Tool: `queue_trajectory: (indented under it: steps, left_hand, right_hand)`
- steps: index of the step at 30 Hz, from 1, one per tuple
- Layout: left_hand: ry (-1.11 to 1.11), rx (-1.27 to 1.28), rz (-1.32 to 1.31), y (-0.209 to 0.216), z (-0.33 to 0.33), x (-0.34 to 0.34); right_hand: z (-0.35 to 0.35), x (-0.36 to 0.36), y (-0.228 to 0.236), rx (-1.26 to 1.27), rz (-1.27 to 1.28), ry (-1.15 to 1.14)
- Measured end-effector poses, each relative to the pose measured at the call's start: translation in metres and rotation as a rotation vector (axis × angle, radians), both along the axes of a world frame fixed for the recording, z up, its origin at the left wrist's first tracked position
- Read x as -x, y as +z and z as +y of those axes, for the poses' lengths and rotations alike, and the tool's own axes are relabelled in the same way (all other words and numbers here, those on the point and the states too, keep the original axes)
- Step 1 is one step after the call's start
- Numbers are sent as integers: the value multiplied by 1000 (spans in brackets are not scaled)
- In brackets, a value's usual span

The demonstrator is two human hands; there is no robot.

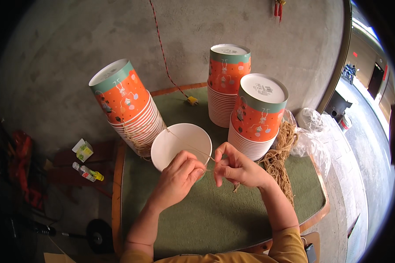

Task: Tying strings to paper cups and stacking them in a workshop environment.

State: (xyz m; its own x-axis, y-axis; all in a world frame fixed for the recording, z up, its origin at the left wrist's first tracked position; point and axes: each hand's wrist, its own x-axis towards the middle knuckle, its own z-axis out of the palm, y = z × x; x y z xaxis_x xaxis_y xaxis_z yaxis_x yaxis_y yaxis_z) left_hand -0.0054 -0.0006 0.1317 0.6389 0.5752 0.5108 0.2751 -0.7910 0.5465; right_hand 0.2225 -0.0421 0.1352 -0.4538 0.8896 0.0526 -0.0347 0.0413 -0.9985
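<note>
Green table (224, 219), grey wall (96, 37); left hand (179, 177) pinches string (188, 144); right hand (236, 168), cannot tell its grip.

Free near tabletop (215, 219), white tub (170, 147), 3 stacks (256, 120) beyond

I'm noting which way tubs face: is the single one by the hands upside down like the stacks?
No: the single tub shows its open mouth, while the left stack, back stack and right stack show closed bases.

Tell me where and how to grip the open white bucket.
Probably pinch the white bucket by its right rim, coming from the right, thumb inside: its mouth opens upward and that edge looks free, whereas the left stack crowds the other side.
</note>
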Motion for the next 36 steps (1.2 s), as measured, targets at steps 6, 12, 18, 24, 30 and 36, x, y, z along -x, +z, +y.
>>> queue_trajectory:
  steps: [6,12,18,24,30,36]
  left_hand:
    - [48,-51,22,-1,-1,-3]
    - [54,-64,22,-4,0,-5]
    - [66,-70,18,-8,2,-5]
    - [69,-69,12,-9,3,-5]
    - [71,-43,-21,-11,5,-4]
    - [68,61,-33,-7,5,-2]
  right_hand:
    - [3,13,-16,-193,-137,-188]
    - [3,19,-16,-306,-317,-276]
    - [5,17,-21,-204,-274,-237]
    - [9,23,-29,-118,-107,-218]
    - [11,26,-34,-85,-12,-211]
    - [10,26,-35,-77,-45,-239]
